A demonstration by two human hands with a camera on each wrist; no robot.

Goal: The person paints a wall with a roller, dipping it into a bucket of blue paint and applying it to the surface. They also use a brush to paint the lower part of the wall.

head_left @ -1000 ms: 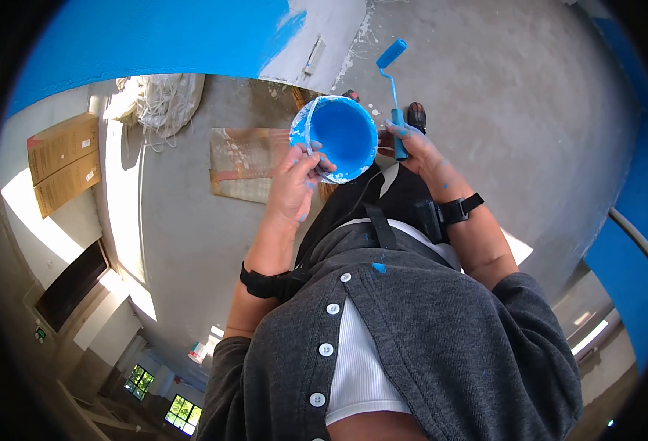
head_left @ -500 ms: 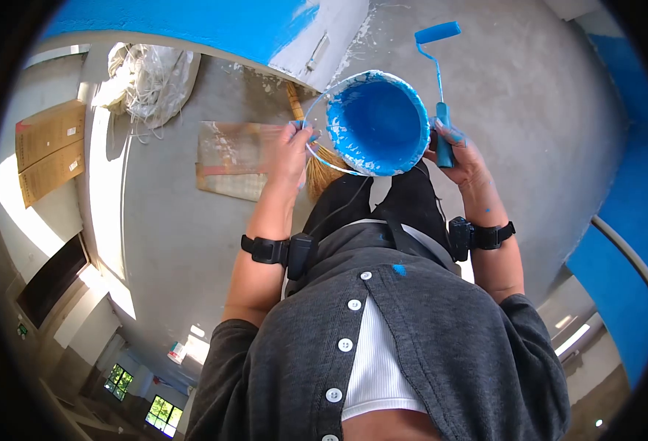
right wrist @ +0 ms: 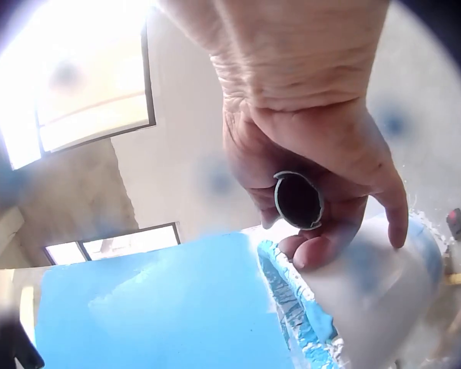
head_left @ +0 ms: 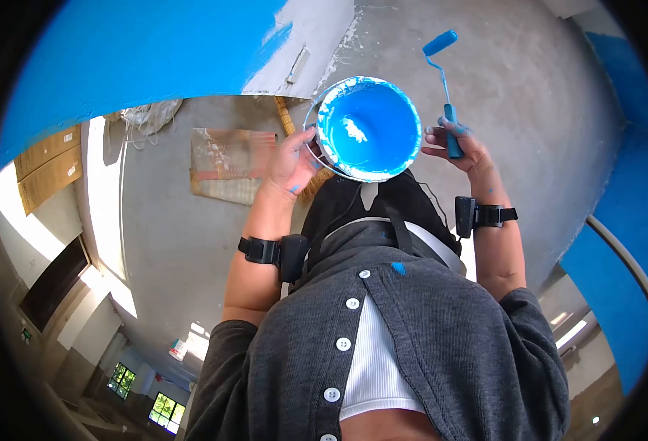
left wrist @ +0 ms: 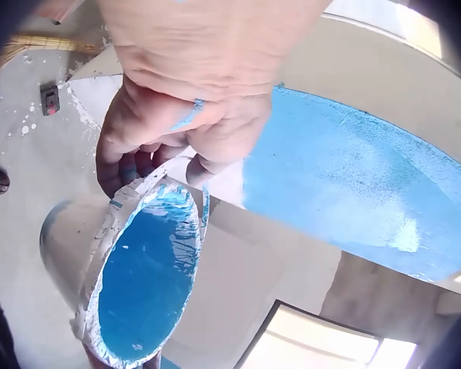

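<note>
A white bucket [head_left: 372, 177] with a paint-crusted rim hangs before my legs, with blue paint [head_left: 379, 117] inside. My left hand [head_left: 291, 163] grips it at the left side of the rim, beside the thin wire handle; in the left wrist view the fingers curl behind the rim [left wrist: 96, 296]. On the other side, my right hand [head_left: 472, 153] holds a paint roller by its blue handle [head_left: 452, 140], the blue sleeve [head_left: 440, 42] pointing up and away. In the right wrist view the handle's end [right wrist: 300, 201] shows in the palm, with fingertips close by the bucket's wall [right wrist: 376, 300].
Ahead on the left stands a partly blue-painted wall [head_left: 155, 51]. Beyond the bucket lie a straw broom [head_left: 286, 116] and a flattened sheet [head_left: 228, 191] on the concrete floor. Cardboard [head_left: 48, 169] leans at far left. Another blue wall [head_left: 603, 294] is at right.
The left hand moved from the wire handle to the bucket's side. The bucket came up and right, and its tilt changed. The right hand moved right with the roller.
</note>
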